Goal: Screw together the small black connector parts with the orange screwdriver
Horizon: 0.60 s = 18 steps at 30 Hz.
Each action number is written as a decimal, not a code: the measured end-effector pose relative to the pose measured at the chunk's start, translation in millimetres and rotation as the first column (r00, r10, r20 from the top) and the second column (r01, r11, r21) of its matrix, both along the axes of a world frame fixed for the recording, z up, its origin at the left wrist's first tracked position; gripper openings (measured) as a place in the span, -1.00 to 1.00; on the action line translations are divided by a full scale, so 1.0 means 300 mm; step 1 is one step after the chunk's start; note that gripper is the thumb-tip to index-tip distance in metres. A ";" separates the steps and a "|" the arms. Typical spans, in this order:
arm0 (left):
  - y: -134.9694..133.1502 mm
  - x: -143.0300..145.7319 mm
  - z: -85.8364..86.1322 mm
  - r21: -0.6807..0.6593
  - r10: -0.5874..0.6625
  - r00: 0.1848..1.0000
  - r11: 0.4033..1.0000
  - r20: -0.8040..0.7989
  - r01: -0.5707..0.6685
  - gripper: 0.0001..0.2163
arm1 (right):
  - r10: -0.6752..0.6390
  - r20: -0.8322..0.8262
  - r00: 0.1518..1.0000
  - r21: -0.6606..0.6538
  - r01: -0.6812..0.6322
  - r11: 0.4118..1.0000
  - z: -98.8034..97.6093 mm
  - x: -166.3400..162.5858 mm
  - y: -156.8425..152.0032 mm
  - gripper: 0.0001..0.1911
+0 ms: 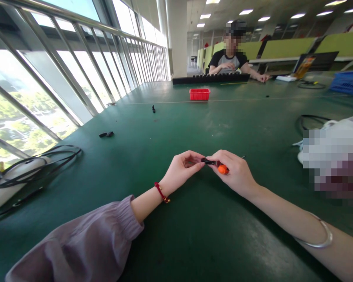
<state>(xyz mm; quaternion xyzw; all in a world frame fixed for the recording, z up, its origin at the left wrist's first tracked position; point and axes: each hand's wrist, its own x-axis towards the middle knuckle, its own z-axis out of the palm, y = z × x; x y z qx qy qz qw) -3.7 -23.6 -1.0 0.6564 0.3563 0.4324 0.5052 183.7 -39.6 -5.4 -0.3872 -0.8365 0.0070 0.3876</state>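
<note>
Above the green table, my left hand (186,166) pinches one end of a small black part (208,161) between thumb and fingertips. The fingers of my right hand (233,170) close on the other end of that part. Tucked in my right hand is also a tool with a rounded orange handle (222,169), which looks like a small screwdriver. Its thin dark tip (243,157) pokes out past the knuckles, while the rest is hidden by the fingers. What kind of piece the black part is, I cannot make out.
Small black pieces (106,134) lie left on the green table (164,129), another (153,109) farther back. Beyond are a red bin (199,94), a long black rack (211,78) and a seated person (229,58). Cables and a power strip (14,180) lie left, a white bag (335,145) right.
</note>
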 end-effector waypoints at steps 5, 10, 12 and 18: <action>-0.003 0.001 0.001 0.032 0.041 0.999 0.999 -0.030 -0.041 -0.87 | 0.013 0.030 0.999 -0.028 -0.012 1.000 0.009 -0.002 -0.003 -0.82; -0.011 0.000 0.015 0.165 0.142 0.983 0.979 -0.117 -0.122 -0.90 | 0.030 -0.001 1.000 -0.039 -0.030 0.999 0.015 -0.003 -0.010 -0.77; -0.015 0.001 0.019 0.195 0.148 0.981 0.973 -0.125 -0.122 -0.91 | 0.031 -0.008 0.999 -0.036 -0.031 0.999 0.014 -0.004 -0.010 -0.77; -0.019 0.005 0.023 0.221 0.149 0.983 0.967 -0.104 -0.124 -0.92 | 0.037 -0.038 0.999 -0.001 -0.037 0.999 0.008 -0.005 -0.007 -0.76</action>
